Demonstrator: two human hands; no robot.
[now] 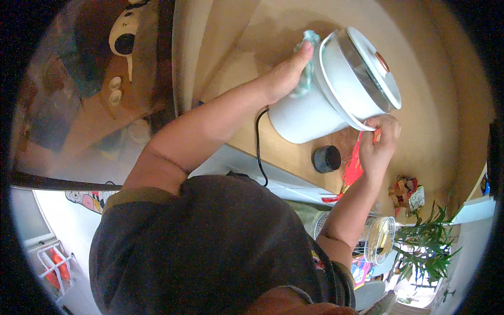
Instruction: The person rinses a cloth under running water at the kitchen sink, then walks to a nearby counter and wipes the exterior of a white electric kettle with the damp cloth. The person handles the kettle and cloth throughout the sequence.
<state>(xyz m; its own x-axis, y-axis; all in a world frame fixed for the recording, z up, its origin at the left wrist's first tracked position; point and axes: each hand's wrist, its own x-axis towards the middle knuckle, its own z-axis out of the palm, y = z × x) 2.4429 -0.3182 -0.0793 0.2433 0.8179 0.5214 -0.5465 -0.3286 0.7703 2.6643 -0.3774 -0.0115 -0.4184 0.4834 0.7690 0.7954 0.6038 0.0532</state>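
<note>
A white cylindrical pot-like appliance point(303, 122) stands tilted in the view on a wooden surface point(283, 145). Its lid point(364, 59) has a clear band, a white top and a brown knob, and a curved white carrying handle point(334, 98) runs around the body. My left hand point(291, 73) presses a pale green cloth point(305, 82) against the appliance's side; most of the fingers are hidden behind the cloth. My right hand point(381, 139) pinches the handle near its lower end. A red tassel point(352, 169) hangs just beside that hand.
A small black cylinder point(327, 159) sits near the surface's edge, and a black cord point(258, 145) droops over it. To the left is a large glossy dark panel point(90, 118) with reflections. Small ornaments point(407, 193), a leafy plant point(425, 240) and a clear container point(380, 240) are at right.
</note>
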